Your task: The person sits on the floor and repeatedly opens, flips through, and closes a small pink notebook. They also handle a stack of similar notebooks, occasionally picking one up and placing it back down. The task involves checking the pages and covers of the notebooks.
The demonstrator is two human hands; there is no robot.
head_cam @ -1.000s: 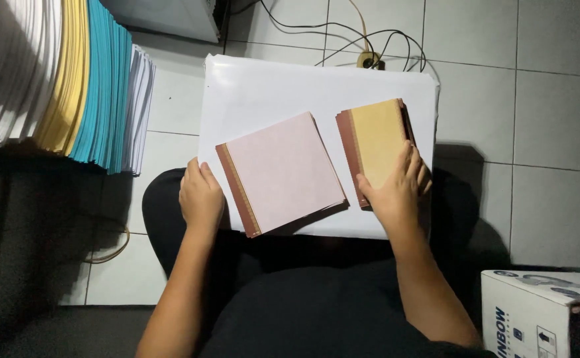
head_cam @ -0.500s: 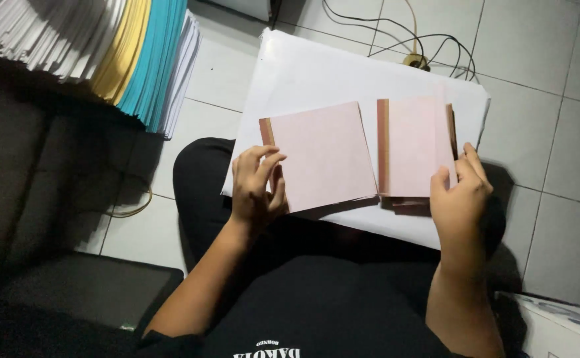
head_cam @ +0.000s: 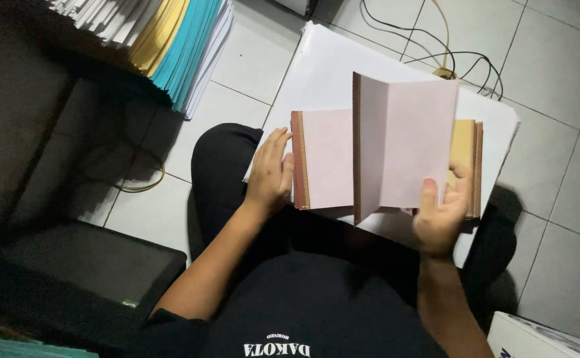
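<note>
While a person sat on a tiled floor (head_cam: 250, 59), the right hand (head_cam: 439, 222) held up a pink sheet (head_cam: 406, 142) folded like a card, thumb on its near face and fingers behind it, so that hand's grip was clamped on the sheet's lower right corner. The sheet stood nearly upright, its brown-edged fold at nine o'clock from the hand. Behind it, at about one o'clock from the right hand, lay a yellowish book (head_cam: 465, 162) with a brown spine edge, mostly hidden. The left hand (head_cam: 270, 174) lay flat, fingers together and gripping nothing, pressed on the left edge of a pink book (head_cam: 326, 159) with a brown and gold spine strip. Both books rested on a large white board (head_cam: 329, 73) across the person's lap. At eleven o'clock from the left hand rose a stack of paper (head_cam: 170, 40) in white, yellow and teal. Cables (head_cam: 435, 50) trailed over the tiles at twelve o'clock. A white box (head_cam: 535, 338) showed at five o'clock, and a dark case (head_cam: 84, 265) sat at seven o'clock.
</note>
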